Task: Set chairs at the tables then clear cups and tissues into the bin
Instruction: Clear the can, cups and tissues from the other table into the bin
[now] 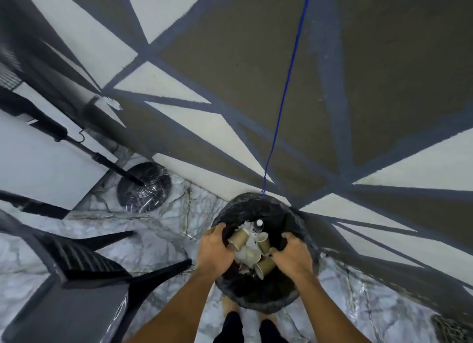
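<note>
Both hands, left (pixel 214 250) and right (pixel 294 255), grip the bin (pixel 256 289) liner's rim; light cups (pixel 265 265), flimsy plastic.

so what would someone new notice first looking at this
Low in the middle, both hands, left hand and right hand, grip the rim of a round bin lined with a black plastic bag, filled with brown paper cups and crumpled white tissues. A thin blue cord runs from its far rim up across the grey, brown and white geometric carpet.

dim, cool indoor light | soft overall blur | strong wide-angle edge distortion
</note>
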The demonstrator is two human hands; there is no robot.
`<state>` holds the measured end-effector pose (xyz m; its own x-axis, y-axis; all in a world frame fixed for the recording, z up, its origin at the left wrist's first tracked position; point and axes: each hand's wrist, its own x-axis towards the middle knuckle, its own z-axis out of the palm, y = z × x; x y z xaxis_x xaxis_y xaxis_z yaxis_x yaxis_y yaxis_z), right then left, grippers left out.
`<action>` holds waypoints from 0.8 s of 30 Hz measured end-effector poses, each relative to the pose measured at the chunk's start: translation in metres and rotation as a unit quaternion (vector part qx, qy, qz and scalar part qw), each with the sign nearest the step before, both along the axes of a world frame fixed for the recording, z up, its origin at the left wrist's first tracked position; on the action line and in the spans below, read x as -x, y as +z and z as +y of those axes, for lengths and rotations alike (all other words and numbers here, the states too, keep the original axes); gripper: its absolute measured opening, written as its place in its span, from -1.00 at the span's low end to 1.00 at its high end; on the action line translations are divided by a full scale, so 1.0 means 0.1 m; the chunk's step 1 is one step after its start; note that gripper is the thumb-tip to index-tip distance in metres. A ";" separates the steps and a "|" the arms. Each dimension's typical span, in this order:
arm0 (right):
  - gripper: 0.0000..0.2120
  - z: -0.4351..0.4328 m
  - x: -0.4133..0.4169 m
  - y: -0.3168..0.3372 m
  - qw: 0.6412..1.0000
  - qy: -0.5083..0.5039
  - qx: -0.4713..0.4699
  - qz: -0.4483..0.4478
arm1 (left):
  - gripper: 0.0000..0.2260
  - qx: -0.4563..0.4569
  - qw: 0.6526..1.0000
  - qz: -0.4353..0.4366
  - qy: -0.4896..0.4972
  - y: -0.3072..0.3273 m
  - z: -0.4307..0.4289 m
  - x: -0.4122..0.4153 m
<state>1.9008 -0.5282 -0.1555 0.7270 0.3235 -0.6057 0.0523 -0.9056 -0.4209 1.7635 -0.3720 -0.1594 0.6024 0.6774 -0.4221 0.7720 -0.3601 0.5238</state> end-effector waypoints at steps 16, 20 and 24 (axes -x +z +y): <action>-0.62 0.81 0.67 0.46 0.922 0.372 -0.107 -0.012 | -0.50 -0.053 0.971 0.001 0.233 0.48 -0.36 1.18; -0.67 1.00 1.44 0.55 0.872 0.473 -0.127 -0.004 | -0.56 -0.080 0.941 -0.004 0.330 0.59 -0.54 1.98; -0.70 1.12 2.35 0.63 0.816 0.559 -0.144 -0.010 | -0.56 -0.102 0.905 -0.027 0.413 0.70 -0.78 2.78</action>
